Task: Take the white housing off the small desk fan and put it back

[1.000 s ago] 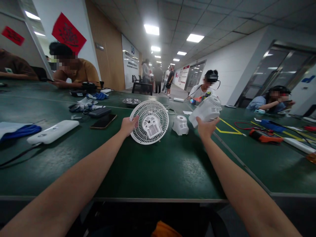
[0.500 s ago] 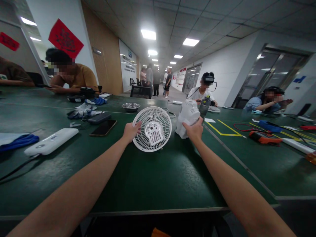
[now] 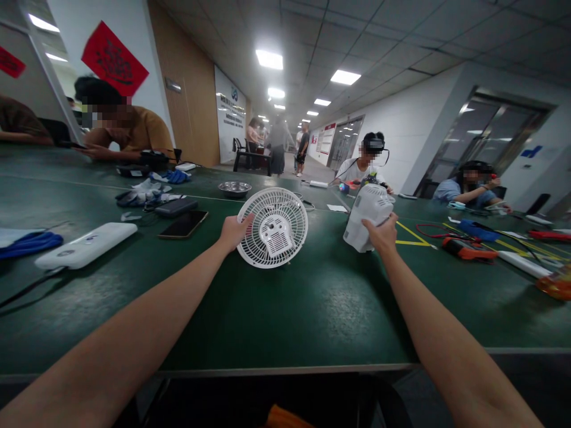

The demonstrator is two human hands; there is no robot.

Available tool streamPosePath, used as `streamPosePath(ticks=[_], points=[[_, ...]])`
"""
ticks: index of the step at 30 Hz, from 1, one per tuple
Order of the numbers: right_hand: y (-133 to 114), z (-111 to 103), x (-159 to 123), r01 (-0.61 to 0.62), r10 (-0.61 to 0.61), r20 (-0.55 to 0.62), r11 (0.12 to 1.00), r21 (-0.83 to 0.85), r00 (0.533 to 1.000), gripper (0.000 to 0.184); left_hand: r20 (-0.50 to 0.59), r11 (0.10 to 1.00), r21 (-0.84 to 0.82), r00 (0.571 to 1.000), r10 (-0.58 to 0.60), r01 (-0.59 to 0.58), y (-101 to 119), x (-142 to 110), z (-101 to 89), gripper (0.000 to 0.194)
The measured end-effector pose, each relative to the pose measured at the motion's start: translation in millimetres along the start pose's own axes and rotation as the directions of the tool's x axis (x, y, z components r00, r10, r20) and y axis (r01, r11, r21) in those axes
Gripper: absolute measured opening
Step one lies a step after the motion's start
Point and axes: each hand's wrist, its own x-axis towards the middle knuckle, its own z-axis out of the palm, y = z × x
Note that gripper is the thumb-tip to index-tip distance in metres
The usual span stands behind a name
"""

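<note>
My left hand (image 3: 235, 233) grips the left rim of a round white fan grille (image 3: 273, 254), thumb on its face. The grille is tilted up on the green table, and a vented plastic plate (image 3: 277, 235) sits at its centre. Off to the right, my right hand (image 3: 382, 233) is closed around the right side of a white plastic housing (image 3: 362, 217) with slots near its top. The housing is upright, leaning slightly, apart from the grille; whether it touches the table I cannot tell. My right fingertips are partly hidden behind it.
Left of the grille lie a phone (image 3: 184, 225), a dark case (image 3: 176, 207) and a white power strip (image 3: 87, 245). A metal bowl (image 3: 235, 188) stands behind. At right are an orange multimeter (image 3: 468, 248) and yellow tape lines (image 3: 413, 242). Several people sit around the table.
My right hand has moved the white housing to the right, away from the grille. My left hand still holds the grille in nearly the same place.
</note>
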Motion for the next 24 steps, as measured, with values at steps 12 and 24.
streamPosePath(ticks=[12,24], points=[[12,8,12,0.177,-0.152,-0.164,0.972,0.153,0.975,0.08,0.034,0.999,-0.017,0.999,0.03,-0.03,-6,6,1.7,0.036],[-30,-1,-13,0.426,-0.409,-0.364,0.904,-0.037,0.837,0.084,0.042,0.997,-0.071,0.999,0.017,-0.014,-7,7,3.0,0.035]])
